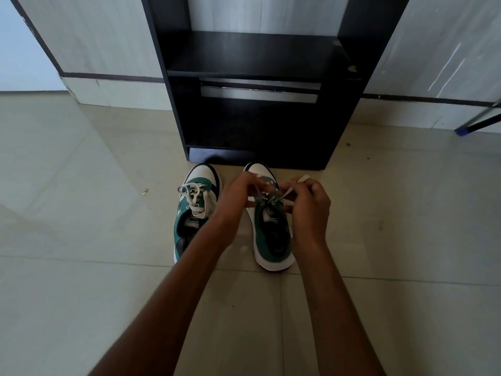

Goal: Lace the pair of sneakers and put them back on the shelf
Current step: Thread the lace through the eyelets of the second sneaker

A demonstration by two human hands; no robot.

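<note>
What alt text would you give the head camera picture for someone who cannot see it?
Both hands, left hand and right hand, pinch the white lace of the right-side sneaker on a tiled floor. The other sneaker sits beside it, laced, before a black shelf unit.

A pale tiled floor (81,267), grey-white wall panels (95,36) and a blue-tipped dark leg (477,122).

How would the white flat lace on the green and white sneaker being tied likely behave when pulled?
The white flat lace is probably floppy: it bends between the left hand and right hand. Pulling it would likely tug the light green and white sneaker across the smooth tiled floor.
</note>
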